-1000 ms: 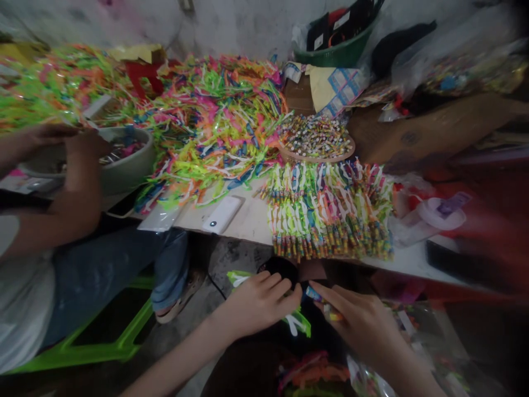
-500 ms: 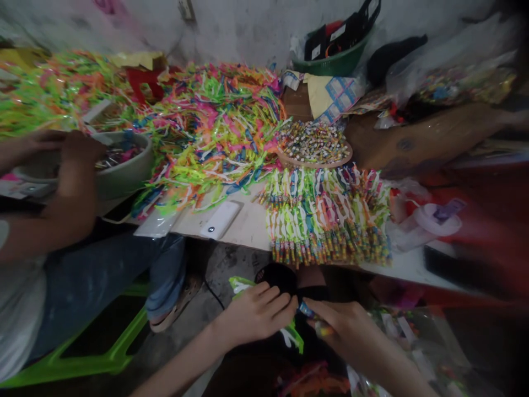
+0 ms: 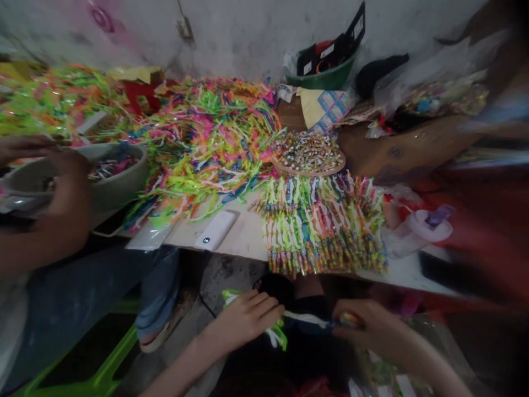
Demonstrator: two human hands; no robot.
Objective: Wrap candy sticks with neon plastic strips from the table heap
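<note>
left hand [image 3: 243, 320] clamps green strips [image 3: 278, 337]; right hand [image 3: 367, 331] pinches candy stick [image 3: 326, 321]

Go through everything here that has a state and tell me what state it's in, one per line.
Left hand: closed on a bunch of green and white plastic strips.
Right hand: fingers pinch a small colourful wrapped roll.
White strip: stretched between the two hands.
White phone: flat on the table, near its edge.
Grey bowl: partly filled.
Round woven tray: heaped with small rolls.
</note>
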